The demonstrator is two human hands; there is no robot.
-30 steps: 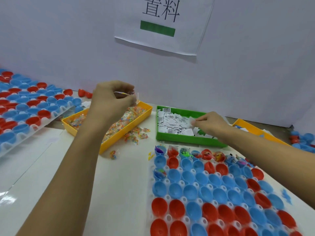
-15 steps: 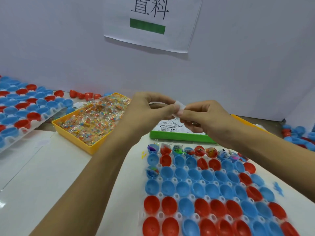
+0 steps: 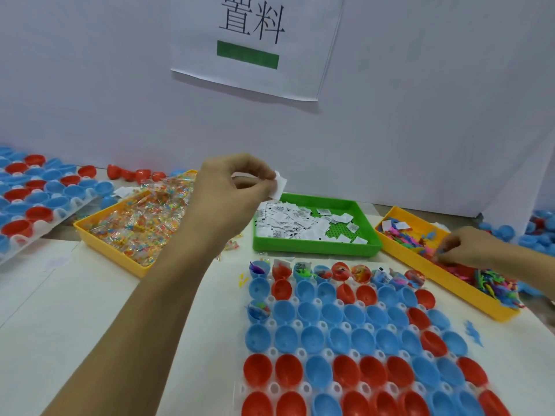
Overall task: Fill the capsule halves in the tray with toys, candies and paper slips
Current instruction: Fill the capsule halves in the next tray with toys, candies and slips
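Head view: hands have parted; left (image 3: 231, 190) pinches paper slip (image 3: 278, 187), right (image 3: 462, 246) now apparently picks toys (image 3: 492, 280).

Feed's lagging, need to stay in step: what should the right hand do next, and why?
Probably pinch one toy and lift it out. The right hand is down in the toy bin, fingers among the toys; the left hand already pinches a slip, and most capsule halves sit empty.

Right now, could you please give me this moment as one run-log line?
left hand: pinches paper slip above green tray | right hand: reaching into toy tray | capsule tray: back row filled
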